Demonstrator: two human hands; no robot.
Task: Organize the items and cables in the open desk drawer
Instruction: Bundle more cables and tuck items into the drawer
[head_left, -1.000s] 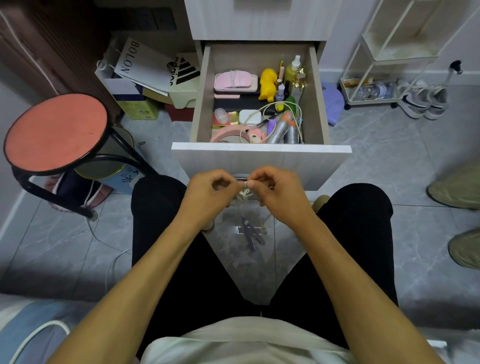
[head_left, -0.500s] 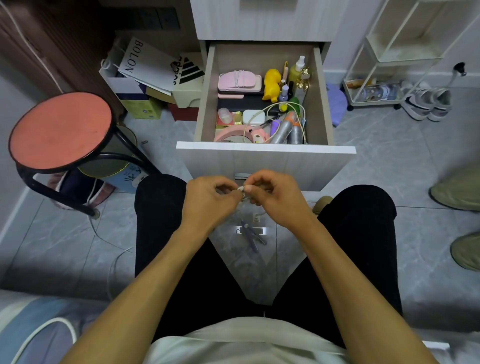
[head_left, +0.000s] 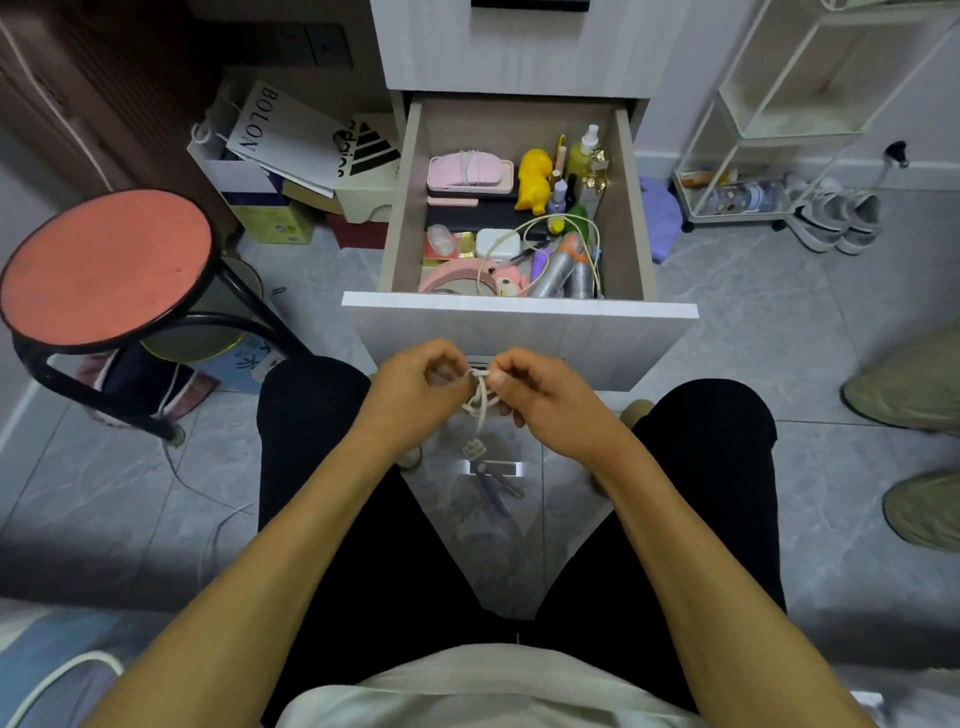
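Note:
The open drawer (head_left: 519, 312) stands in front of me, packed with items. A pink case (head_left: 470, 174), a yellow duck toy (head_left: 535, 179), bottles, silver tubes (head_left: 563, 270) and a loose cream cable (head_left: 566, 228) lie in it. Below the drawer front, my left hand (head_left: 415, 397) and my right hand (head_left: 540, 400) together pinch a small coiled white cable (head_left: 480, 400) over my lap. Its plug end (head_left: 474, 447) hangs down between my knees.
A red round stool (head_left: 104, 270) stands at left, with boxes and bags (head_left: 291, 171) behind it. A white wire rack (head_left: 769, 130) and sneakers (head_left: 836, 218) are at right. Purple scissors (head_left: 493, 483) lie on the floor tiles between my legs. Another person's shoes (head_left: 914, 395) sit at far right.
Both hands stayed below the drawer front, working the white cable. The coil now shows more plainly between the fingers, and its plug end hangs lower.

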